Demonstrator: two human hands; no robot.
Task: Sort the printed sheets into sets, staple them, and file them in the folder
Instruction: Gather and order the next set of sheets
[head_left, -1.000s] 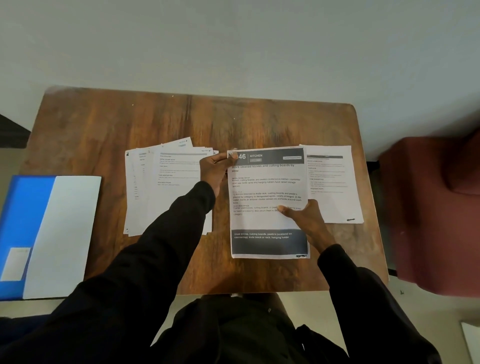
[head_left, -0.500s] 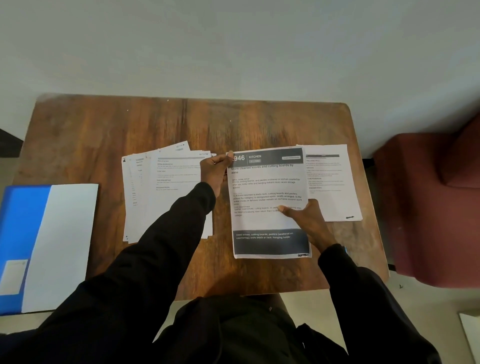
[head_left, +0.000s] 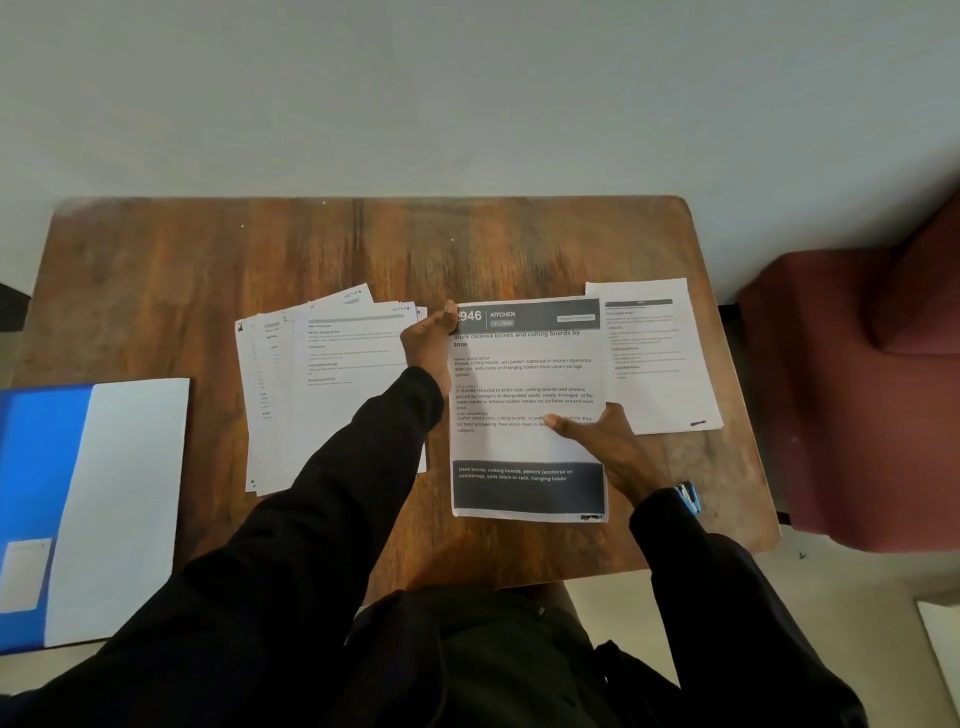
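Pinching both sides: your left hand (head_left: 428, 345) top-left corner, right hand (head_left: 608, 441) right edge. Table (head_left: 208, 270), blue folder (head_left: 41, 467) at 9 o'clock, loose pile (head_left: 322, 395) at 10, KITCHEN sheet (head_left: 524, 447) centre. Sorting step imo; next, pick its set.

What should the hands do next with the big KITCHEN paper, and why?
Probably lay the KITCHEN sheet down on the small stack to its right. Both the left hand and the right hand have a grip on it, its edge overlaps that stack, and the fanned pile on the left looks unsorted.
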